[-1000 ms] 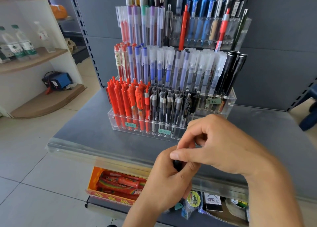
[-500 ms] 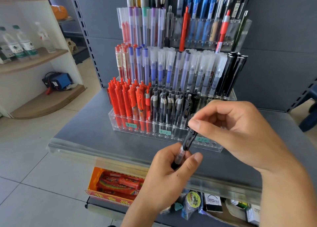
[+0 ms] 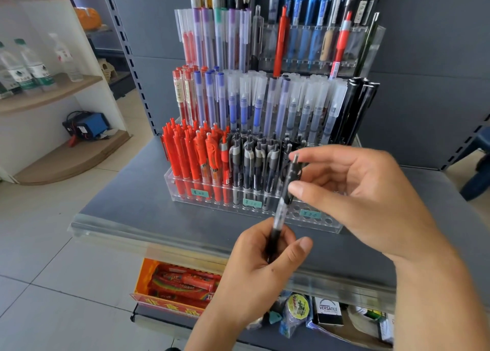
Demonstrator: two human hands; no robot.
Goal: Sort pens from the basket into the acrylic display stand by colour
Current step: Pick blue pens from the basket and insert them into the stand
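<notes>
A tiered acrylic display stand point(image 3: 183, 191) sits on the grey shelf. Its front row holds red pens point(image 3: 191, 154) at the left and grey-black pens point(image 3: 254, 162) beside them, with open holes at the right. My right hand point(image 3: 363, 199) pinches the upper part of a black pen point(image 3: 287, 188) between thumb and fingers. My left hand point(image 3: 262, 265) curls round the lower end of that pen, or of more pens; which one is unclear. The basket is out of view.
Higher tiers carry blue, clear-capped and black pens point(image 3: 352, 109). The grey shelf point(image 3: 127, 204) has a clear front lip. Below it lie an orange box of sweets point(image 3: 175, 284) and small packets. A white shelf unit with bottles point(image 3: 23, 66) stands at the left.
My right hand has risen and drawn the black pen upward out of my left fist, toward the stand's front row. The left hand stayed low and opened its grip slightly.
</notes>
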